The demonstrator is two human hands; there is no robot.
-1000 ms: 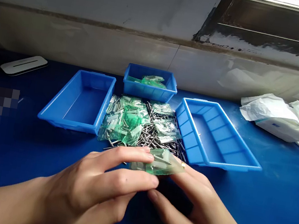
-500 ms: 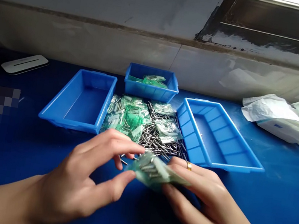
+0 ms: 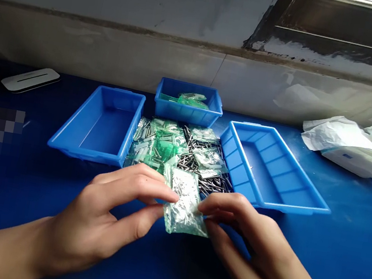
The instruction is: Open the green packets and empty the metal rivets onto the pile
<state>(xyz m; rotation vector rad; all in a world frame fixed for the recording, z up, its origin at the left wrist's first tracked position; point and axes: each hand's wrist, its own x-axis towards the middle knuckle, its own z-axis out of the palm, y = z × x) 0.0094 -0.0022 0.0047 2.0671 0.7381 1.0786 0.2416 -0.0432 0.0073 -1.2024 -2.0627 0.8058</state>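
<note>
A small clear green-tinted plastic bag (image 3: 184, 201) is held up between my two hands, its shiny face toward me; glare hides most of its contents. My left hand (image 3: 113, 208) pinches its left edge between thumb and fingers. At the bag's right edge, my right hand (image 3: 247, 245) grips with thumb and forefinger. Just beyond them lies a heap of loose metal screws (image 3: 216, 185). Several similar green bags (image 3: 161, 145) rest to the left of the screws, and more clear bags (image 3: 209, 158) lie on top of them.
Around the heap stand a left blue bin (image 3: 92, 158), a right blue bin (image 3: 288, 208) and a back blue bin (image 3: 186, 115) with green bags inside. A white flat device (image 3: 32, 79) lies far left. Crumpled white plastic (image 3: 343, 137) covers a pale device at right.
The bag has turned from a tilted, blurred position to face me, hiding the screws and white plug seen in it. My left fingers have closed onto its edge.
</note>
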